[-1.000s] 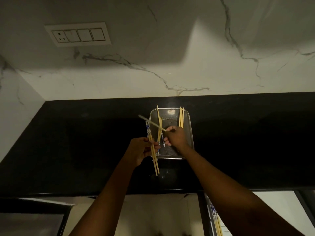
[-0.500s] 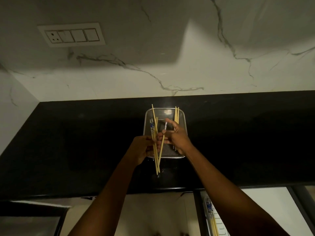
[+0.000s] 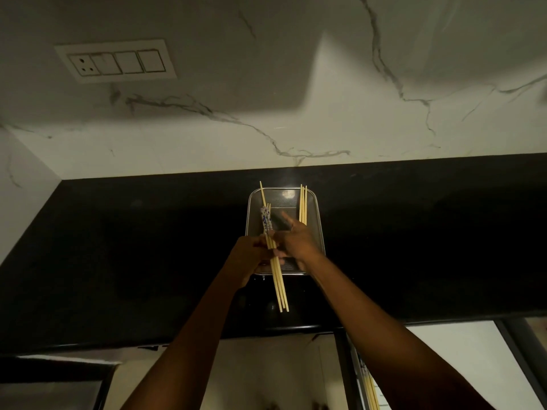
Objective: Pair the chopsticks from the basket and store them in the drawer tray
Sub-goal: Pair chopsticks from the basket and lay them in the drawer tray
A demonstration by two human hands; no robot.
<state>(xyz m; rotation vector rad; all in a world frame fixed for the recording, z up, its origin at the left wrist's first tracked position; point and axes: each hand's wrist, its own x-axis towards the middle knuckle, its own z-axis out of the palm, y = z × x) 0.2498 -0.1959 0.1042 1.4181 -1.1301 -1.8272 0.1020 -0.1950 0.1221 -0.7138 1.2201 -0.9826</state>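
3 chopsticks (image 3: 278,281) in the left hand (image 3: 248,257), above 1 basket (image 3: 319,223).

no legible text; blue marks on chopsticks (image 3: 265,220) too blurred to read.

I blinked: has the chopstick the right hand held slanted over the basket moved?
Yes. It swung from across the left rim of the steel mesh basket to lengthwise, joining the pale wooden chopstick bundle in the left hand.

hands (image 3: 250,255): 2 | basket (image 3: 317,208): 1 | switch plate (image 3: 115,62): 1 | chopsticks (image 3: 278,285): several, count unclear
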